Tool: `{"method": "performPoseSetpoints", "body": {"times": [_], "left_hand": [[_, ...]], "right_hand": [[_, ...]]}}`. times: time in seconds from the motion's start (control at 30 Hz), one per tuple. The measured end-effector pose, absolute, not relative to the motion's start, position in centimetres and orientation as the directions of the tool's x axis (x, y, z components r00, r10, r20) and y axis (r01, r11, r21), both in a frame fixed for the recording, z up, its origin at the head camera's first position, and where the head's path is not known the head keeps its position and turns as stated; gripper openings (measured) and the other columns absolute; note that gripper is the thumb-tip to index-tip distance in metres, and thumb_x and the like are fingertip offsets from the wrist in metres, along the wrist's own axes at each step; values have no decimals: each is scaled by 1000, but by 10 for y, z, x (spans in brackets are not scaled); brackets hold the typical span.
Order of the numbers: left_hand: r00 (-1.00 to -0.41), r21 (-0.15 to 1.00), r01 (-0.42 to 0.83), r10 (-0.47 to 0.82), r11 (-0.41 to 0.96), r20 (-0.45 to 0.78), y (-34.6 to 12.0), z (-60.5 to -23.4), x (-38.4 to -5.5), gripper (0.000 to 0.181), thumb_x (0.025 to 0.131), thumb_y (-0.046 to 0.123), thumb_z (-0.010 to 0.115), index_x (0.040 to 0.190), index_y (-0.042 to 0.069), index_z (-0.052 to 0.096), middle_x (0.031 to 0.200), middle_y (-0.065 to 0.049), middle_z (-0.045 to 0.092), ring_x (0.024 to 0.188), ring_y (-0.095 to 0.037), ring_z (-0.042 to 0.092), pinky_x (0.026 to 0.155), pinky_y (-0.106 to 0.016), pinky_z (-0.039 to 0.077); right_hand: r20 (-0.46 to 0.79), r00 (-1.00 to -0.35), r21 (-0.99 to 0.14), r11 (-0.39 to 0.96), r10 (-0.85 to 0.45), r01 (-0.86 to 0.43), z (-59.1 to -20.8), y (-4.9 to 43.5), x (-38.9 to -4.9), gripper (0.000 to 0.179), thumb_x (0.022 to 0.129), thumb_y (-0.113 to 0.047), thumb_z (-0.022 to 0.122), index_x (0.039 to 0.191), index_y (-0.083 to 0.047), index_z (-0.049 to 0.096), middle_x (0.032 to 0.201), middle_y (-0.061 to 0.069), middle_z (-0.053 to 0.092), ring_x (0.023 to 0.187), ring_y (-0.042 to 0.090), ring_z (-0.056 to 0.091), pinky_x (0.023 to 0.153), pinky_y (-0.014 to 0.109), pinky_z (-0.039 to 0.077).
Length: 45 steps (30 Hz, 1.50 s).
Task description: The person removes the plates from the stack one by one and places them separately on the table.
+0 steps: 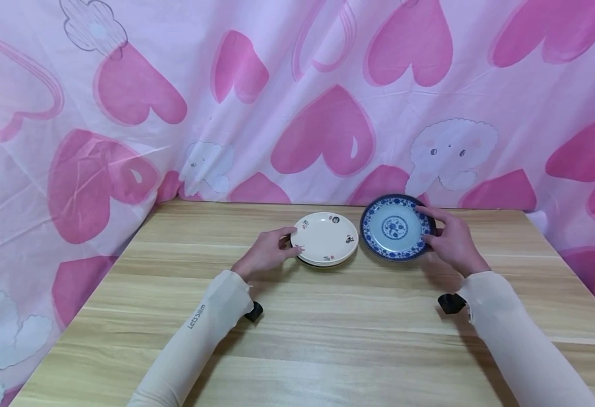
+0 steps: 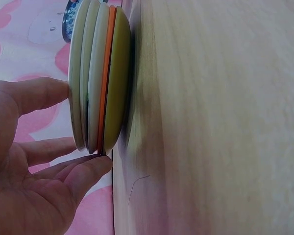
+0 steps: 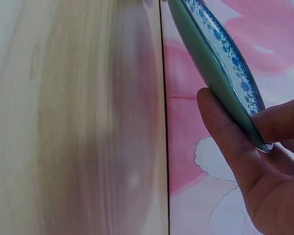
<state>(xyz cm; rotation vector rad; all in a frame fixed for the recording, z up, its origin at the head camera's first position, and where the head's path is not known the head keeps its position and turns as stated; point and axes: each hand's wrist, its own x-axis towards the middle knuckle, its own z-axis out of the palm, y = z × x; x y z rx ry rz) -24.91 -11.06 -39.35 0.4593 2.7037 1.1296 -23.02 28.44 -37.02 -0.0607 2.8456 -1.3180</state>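
Observation:
A stack of plates [image 2: 94, 83] sits on the table, seen edge-on in the left wrist view. Cream and white plates lie on top, an orange one beneath them and a yellow one at the bottom. The top plate [image 1: 325, 240] has small dark and red prints. My left hand [image 1: 267, 253] grips the left rim of this stack with thumb and fingers. To its right, my right hand [image 1: 452, 237] pinches the rim of a blue-and-white patterned plate [image 1: 395, 228]. That plate is tilted and raised above the table, its pale green underside showing in the right wrist view.
The wooden table [image 1: 328, 339] extends toward me. Behind it and at both sides hangs a pink cloth [image 1: 323, 130] printed with hearts, close to the table's back edge. A black wrist mount [image 1: 452, 303] shows under the right sleeve, another [image 1: 254, 311] under the left.

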Motion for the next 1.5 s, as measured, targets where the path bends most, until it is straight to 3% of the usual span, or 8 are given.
{"method": "performPoseSetpoints", "body": {"times": [0.3,0.63,0.93,1.1,1.5], "left_hand": [[-937,724,206,346,659,-49,-111,-392,-249,63,93,31,70,148,9,49,138,-13,63,122,-21,61,108,-40,49],[-937,728,208,346,653,-43,-111,-393,-248,62,93,31,70,147,9,50,140,-14,62,126,-23,60,110,-41,49],[-936,726,218,351,652,-34,-111,-393,-248,60,93,30,71,146,8,52,136,-13,65,122,-22,61,108,-40,50],[-937,731,209,347,649,-40,-111,-393,-248,60,93,29,70,145,8,52,139,-13,63,124,-22,61,108,-40,50],[-935,715,226,353,662,-31,-110,-391,-247,62,93,31,70,147,7,50,136,-12,64,120,-21,60,109,-40,48]], "right_hand": [[-47,-998,-743,669,-39,9,-373,288,-229,72,92,11,55,157,-13,34,165,26,18,123,55,51,88,48,58],[-53,-997,-717,697,-59,-3,-379,291,-229,73,91,12,55,156,-12,35,163,29,21,116,50,54,74,31,63],[-26,-996,-697,716,-84,-42,-382,293,-229,72,90,13,57,155,-9,37,163,28,24,128,52,46,91,50,56],[-12,-996,-688,724,-92,-59,-383,293,-230,72,89,13,58,154,-8,38,162,28,25,131,53,43,93,53,53],[-1,-995,-667,741,-102,-75,-383,293,-232,72,88,13,59,154,-7,39,161,29,27,127,49,47,85,43,61]]}}
